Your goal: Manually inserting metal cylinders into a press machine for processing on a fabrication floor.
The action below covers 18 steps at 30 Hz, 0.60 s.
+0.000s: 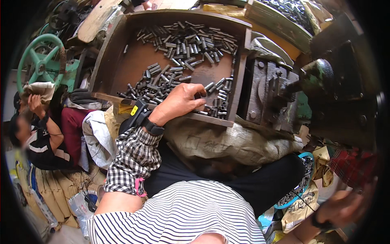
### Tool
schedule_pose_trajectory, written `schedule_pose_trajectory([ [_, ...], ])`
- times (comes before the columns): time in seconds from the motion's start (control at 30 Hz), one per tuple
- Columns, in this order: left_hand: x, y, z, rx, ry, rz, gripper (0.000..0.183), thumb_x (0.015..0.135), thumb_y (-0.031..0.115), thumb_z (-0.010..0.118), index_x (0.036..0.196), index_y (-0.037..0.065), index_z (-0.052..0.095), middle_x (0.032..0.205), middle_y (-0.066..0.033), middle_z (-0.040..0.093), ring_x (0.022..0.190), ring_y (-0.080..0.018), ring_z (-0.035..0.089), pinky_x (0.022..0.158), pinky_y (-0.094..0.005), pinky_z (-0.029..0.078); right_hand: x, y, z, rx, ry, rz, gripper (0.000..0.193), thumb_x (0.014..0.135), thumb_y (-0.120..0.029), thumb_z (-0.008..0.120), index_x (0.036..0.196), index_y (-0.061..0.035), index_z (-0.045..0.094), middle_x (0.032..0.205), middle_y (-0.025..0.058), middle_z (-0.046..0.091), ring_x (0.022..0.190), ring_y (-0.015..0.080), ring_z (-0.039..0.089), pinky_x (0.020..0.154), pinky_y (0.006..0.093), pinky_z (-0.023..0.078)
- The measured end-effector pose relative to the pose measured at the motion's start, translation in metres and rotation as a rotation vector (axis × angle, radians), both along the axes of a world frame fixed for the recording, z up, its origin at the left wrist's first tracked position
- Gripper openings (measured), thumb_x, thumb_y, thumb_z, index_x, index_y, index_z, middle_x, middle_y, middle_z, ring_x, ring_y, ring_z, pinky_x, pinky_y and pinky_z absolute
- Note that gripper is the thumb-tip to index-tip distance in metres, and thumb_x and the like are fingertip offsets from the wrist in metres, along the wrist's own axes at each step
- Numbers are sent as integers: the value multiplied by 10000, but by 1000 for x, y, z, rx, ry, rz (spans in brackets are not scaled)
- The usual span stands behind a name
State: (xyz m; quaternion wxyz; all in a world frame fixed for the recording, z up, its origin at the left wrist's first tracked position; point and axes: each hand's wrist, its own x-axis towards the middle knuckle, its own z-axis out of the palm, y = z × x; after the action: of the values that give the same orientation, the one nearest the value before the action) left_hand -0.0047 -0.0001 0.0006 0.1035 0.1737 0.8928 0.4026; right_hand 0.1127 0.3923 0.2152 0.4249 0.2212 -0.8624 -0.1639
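Note:
My left hand reaches over the near side of a wooden tray. Its fingers are curled with the tips down among short metal tubes; whatever they hold is hidden. More tubes lie heaped at the tray's far side and to the left of this hand. Low at the right, my right hand is smeared by motion. It is beside a red plaid cloth, and its fingers cannot be made out.
A dark metal machine stands against the tray's right side. A blue-rimmed basket of small metal parts is right of my knee. Beneath the tray hangs a sack. At far left, a person sits near a green handwheel.

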Motion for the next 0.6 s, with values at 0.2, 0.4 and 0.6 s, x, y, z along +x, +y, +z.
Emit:
schedule_pose_trajectory([
  [0.2, 0, -8, -4, -152, 178, -54, 185, 757, 160, 699, 866, 39, 610, 843, -137, 645, 819, -344, 627, 707, -429, 496, -53, -134, -115, -520, -758, 362, 225, 696, -26, 712, 906, -25, 629, 968, 120, 609, 930, 323, 598, 840, 437, 465],
  [0.4, -6, -35, 3, -187, 141, -14, 169, 787, 168, 692, 886, 44, 635, 821, -122, 650, 814, -327, 637, 700, -408, 499, -137, -197, -200, -326, -723, 513, 137, 729, -34, 617, 863, -47, 596, 879, 107, 580, 830, 283, 583, 750, 394, 472],
  [0.6, 0, -45, -5, -228, 154, 45, 225, 759, 210, 725, 896, 52, 643, 835, -125, 662, 817, -321, 648, 705, -412, 504, -164, -231, -236, -47, -886, 461, 160, 721, -60, 629, 880, -60, 612, 905, 113, 581, 901, 290, 591, 758, 393, 481],
])
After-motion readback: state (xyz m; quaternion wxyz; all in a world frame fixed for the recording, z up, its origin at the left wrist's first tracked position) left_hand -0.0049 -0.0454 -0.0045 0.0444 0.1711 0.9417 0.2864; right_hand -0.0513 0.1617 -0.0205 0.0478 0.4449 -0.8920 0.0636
